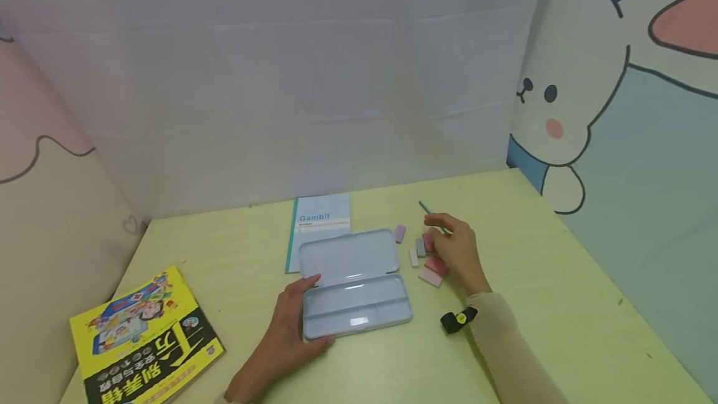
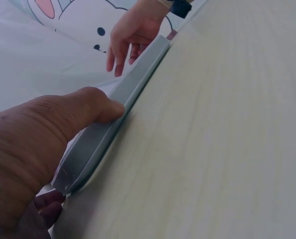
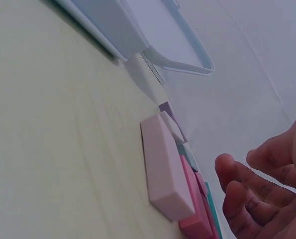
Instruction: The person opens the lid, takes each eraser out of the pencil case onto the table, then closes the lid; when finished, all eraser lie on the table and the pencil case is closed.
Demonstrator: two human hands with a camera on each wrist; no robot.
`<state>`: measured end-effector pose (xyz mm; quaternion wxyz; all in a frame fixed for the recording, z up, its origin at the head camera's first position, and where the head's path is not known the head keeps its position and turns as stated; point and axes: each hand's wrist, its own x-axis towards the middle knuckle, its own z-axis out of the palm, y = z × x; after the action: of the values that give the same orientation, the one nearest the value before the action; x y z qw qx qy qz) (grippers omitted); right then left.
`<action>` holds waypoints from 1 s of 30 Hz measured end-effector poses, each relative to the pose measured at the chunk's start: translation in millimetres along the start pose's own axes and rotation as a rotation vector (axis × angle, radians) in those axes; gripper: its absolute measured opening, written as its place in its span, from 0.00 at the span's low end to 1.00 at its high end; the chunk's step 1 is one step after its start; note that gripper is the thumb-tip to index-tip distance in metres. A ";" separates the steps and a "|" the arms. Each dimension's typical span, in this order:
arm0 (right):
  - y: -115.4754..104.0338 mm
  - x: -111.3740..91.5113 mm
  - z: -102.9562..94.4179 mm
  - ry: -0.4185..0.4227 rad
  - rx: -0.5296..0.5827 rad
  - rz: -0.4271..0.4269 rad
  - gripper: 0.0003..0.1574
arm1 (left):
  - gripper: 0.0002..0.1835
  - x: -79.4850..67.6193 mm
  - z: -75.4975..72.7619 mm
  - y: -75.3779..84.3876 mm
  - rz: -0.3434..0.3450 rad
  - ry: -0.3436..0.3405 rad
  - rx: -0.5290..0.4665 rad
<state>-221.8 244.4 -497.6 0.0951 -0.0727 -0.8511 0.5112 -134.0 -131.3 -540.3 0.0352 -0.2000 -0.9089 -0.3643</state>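
Observation:
An open light-blue pencil case [image 1: 349,297], its lid folded back, lies in the middle of the table. My left hand [image 1: 290,323] grips its left end, with the thumb along the front wall. The case's compartments hold nothing. To its right lie several block erasers: a pale pink one [image 3: 166,169], a red-pink one [image 1: 436,265], a grey one [image 1: 421,247], a white one [image 1: 414,257] and a purple one [image 1: 400,233]. Above them hovers my right hand [image 1: 457,251], fingers loosely bent around nothing. Partly behind it is a thin teal stick [image 1: 424,207].
A light-blue "Gambit" booklet [image 1: 322,220] lies behind the case, partly under its lid. At the left front of the table [image 1: 561,304] is a thick yellow and black book [image 1: 146,335]. A white curtain [image 1: 314,80] hangs at the back edge.

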 end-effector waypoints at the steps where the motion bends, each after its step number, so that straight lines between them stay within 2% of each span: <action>1: 0.0 -0.2 -0.4 -0.005 0.007 0.007 0.20 | 0.63 -0.3 -0.3 0.2 -0.005 -0.004 -0.004; 6: -3.7 0.1 -1.9 -0.011 0.008 0.026 0.20 | 0.63 0.0 -0.5 0.9 0.003 0.007 0.001; 11: -9.5 -2.8 -5.9 -0.057 -0.006 0.020 0.30 | 0.62 1.5 0.3 1.9 0.000 0.003 -0.006; 17: -19.4 -2.2 -13.2 -0.097 -0.102 -0.091 0.43 | 0.63 2.4 -1.7 1.1 -0.008 -0.019 -0.017; 24: -31.4 -7.3 -20.9 -0.150 -0.188 -0.168 0.47 | 0.65 0.4 -9.2 -2.7 0.040 -0.019 -0.004; 30: -35.8 -20.0 -36.4 -0.176 -0.261 -0.214 0.51 | 0.68 4.4 -23.7 -6.2 0.066 0.024 0.026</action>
<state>-194.8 254.4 -451.0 0.0638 0.0516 -0.9181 0.3877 -142.3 -149.9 -526.1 0.0608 -0.2251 -0.9059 -0.3537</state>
